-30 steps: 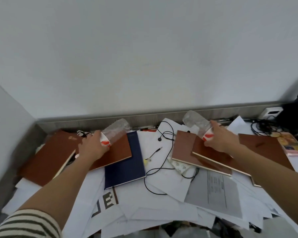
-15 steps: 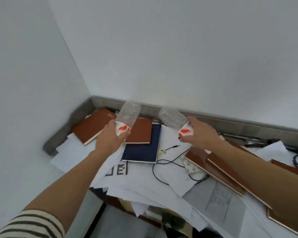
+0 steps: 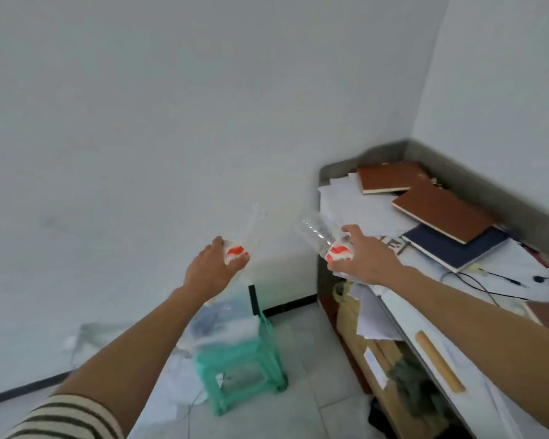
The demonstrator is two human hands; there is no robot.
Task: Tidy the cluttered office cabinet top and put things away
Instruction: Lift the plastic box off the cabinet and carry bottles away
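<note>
My left hand (image 3: 211, 270) grips a clear plastic bottle (image 3: 251, 229) by its red and white label, held out over the floor to the left of the cabinet. My right hand (image 3: 366, 259) grips a second clear bottle (image 3: 314, 231) of the same kind at the cabinet's left end. Both bottles point up and away from me and look empty. The cabinet top (image 3: 403, 299) lies at the right, covered with loose white papers (image 3: 349, 201), two brown notebooks (image 3: 438, 210), a dark blue notebook (image 3: 457, 248) and a black cable (image 3: 488, 286).
A green plastic stool (image 3: 244, 362) stands on the tiled floor below my left hand, with crumpled plastic and paper (image 3: 216, 324) on and around it. The cabinet's open side (image 3: 368, 343) shows yellow envelopes and papers. White walls meet in the corner behind the cabinet.
I have turned to the left, and both hands have lifted their bottles off the cabinet top and carried them leftward, past its left end. The stool and the floor have come into view.
</note>
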